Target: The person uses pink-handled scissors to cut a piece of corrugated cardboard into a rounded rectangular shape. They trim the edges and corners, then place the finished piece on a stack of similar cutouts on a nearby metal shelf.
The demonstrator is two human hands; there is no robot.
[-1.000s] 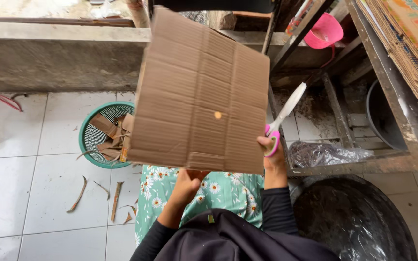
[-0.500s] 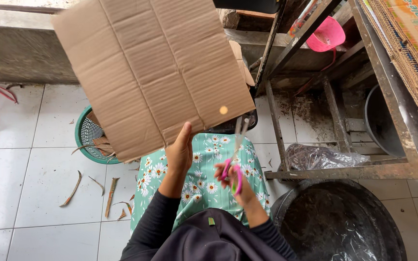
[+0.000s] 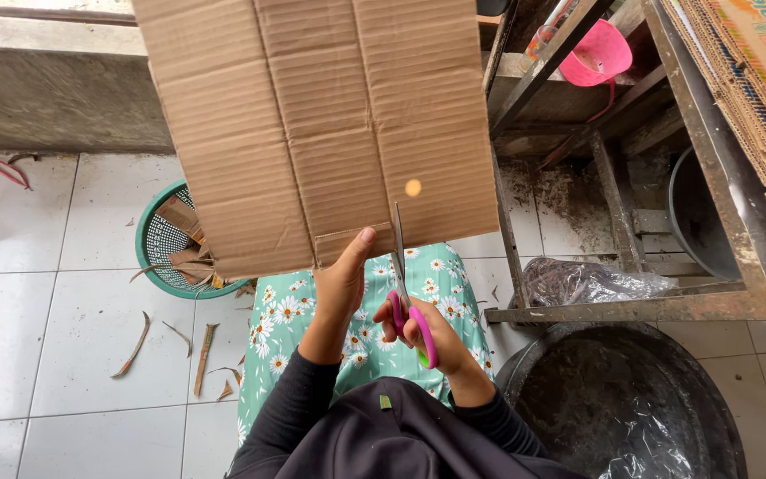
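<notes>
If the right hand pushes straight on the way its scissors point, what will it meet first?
The right hand holds scissors whose blades point up the picture, their tips already at the lower edge of the cardboard sheet that the left hand holds. So it would probably meet the cardboard first.

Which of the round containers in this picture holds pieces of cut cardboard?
The green plastic mesh basket on the white floor tiles, left of the cardboard sheet. The pink plastic bowl and big black tub hold none.
</notes>
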